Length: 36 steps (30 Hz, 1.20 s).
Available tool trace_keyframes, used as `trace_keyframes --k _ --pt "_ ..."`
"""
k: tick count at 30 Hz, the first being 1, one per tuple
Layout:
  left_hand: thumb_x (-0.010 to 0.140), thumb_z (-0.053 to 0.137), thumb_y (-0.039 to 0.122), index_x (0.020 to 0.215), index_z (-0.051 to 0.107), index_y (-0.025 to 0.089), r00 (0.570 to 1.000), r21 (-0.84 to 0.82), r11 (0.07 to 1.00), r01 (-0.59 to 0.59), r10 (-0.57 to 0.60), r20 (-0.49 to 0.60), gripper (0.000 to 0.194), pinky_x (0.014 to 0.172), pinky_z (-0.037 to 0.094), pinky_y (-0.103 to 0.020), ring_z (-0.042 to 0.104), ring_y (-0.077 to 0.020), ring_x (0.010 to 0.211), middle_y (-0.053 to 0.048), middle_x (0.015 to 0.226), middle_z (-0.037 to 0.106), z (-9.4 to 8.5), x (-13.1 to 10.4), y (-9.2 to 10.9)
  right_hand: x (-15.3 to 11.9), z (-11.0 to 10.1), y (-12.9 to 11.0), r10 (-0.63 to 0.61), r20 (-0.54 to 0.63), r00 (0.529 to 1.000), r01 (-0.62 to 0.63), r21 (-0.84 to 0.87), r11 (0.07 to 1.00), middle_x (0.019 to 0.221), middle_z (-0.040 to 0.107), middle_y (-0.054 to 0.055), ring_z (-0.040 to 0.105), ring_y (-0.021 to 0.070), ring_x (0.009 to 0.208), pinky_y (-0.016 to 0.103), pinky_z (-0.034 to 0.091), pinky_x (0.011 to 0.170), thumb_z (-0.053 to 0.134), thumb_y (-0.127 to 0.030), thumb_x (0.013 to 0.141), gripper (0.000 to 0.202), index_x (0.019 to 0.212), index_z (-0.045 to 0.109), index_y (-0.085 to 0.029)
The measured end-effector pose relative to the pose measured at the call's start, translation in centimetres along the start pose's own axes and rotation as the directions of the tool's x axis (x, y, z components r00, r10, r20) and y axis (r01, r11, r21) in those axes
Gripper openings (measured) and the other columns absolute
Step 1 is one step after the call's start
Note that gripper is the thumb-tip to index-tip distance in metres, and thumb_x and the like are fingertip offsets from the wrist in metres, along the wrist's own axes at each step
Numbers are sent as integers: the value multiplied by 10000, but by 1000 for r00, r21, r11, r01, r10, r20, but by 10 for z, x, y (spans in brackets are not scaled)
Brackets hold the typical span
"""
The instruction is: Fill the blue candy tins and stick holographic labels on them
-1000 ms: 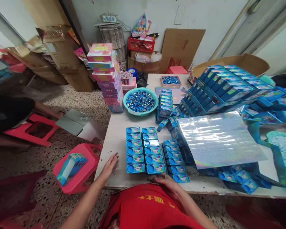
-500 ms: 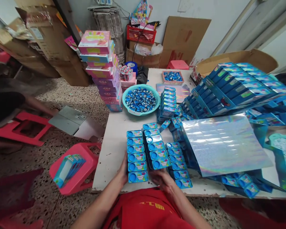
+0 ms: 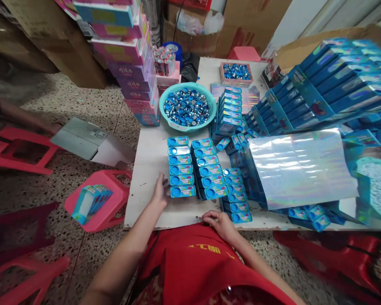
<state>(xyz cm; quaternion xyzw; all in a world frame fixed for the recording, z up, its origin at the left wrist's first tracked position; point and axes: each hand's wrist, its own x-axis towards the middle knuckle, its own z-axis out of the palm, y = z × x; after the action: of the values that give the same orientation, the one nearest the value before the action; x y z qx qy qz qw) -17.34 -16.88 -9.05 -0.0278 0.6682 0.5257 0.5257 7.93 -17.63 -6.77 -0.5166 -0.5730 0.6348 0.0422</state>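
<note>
My left hand (image 3: 160,189) is beside the front of the left row of small blue boxes (image 3: 181,169), its fingers loosely stretched along that side. Whether the fingertips touch the boxes, I cannot tell. The boxes stand on end with a round blue recess on each top. My right hand (image 3: 220,223) rests at the table's front edge, below the middle row of boxes (image 3: 211,170), fingers loosely bent with nothing visible in them. A shorter row of the same boxes (image 3: 236,197) stands to its right.
Behind the rows is a turquoise basin (image 3: 213,108) of small blue-and-silver caps. A shiny holographic sheet (image 3: 305,169) lies at right, near stacked blue display boxes (image 3: 314,91). Left are a tower of pink and purple boxes (image 3: 131,80), a pink stool (image 3: 114,199) and another person's arm (image 3: 28,116).
My right hand has drawn back from the middle row toward my body. My left hand has loosened beside the left row. The view has tipped downward.
</note>
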Motion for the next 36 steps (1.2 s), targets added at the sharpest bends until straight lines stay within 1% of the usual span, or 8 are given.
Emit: trace_keyframes --k 2,4,8,11,14,27,32,36 --pt "752 488 574 936 570 178 982 307 939 -156 181 -54 445 746 459 -314 592 -206 876 -61 902 640 -18 -18 -8 8 4 8 -4 -59 998 4 -3 1000 707 676 31 611 195 697 318 467 711 587 -409 705 226 716 654 -194" --pt "757 492 529 811 592 180 957 589 756 -284 264 123 367 745 442 -289 589 -191 820 -37 806 647 -31 -42 -17 14 7 16 -10 -108 994 12 20 1000 692 664 19 593 180 666 297 459 663 602 -408 683 221 726 642 -195" --pt "730 569 465 911 644 217 784 730 388 -563 -32 621 316 722 431 -254 608 -187 817 -15 877 684 -16 -78 -32 16 8 24 -6 -127 992 19 101 995 658 643 4 575 164 624 274 443 595 650 -434 635 276 757 622 -188" --pt "744 578 395 967 651 244 664 706 156 -691 -249 705 279 714 425 -257 622 -220 882 -24 938 694 17 -79 -38 15 6 26 -36 -87 996 47 126 991 680 649 4 583 161 639 278 450 614 649 -461 645 313 790 622 -185" --pt "806 492 320 821 672 225 661 697 -5 -717 -323 677 204 687 420 -268 637 -242 861 -48 853 701 38 -73 -40 15 2 27 -50 23 999 45 171 984 690 651 5 592 166 664 287 457 641 664 -470 628 337 794 615 -181" --pt "865 383 228 935 607 199 849 820 -218 -529 -138 511 237 831 385 -367 610 -270 936 -123 924 678 -53 -77 -27 26 30 33 -1 104 995 -29 289 957 574 517 -59 475 90 477 228 401 494 658 -483 621 363 823 600 -187" --pt "865 436 353 1081 608 218 740 739 -45 -673 -36 672 308 899 359 -345 567 -258 1044 -105 1093 647 -21 -70 -40 41 32 31 -127 72 989 118 112 987 579 575 -27 523 128 510 250 434 520 583 -442 717 310 869 636 -177" --pt "872 390 313 930 672 222 813 821 12 -571 -128 568 303 759 410 -293 620 -246 927 -84 935 694 8 -56 -52 42 26 23 -327 47 944 327 -271 905 857 690 47 629 183 788 292 481 720 496 -267 820 219 931 674 -206"
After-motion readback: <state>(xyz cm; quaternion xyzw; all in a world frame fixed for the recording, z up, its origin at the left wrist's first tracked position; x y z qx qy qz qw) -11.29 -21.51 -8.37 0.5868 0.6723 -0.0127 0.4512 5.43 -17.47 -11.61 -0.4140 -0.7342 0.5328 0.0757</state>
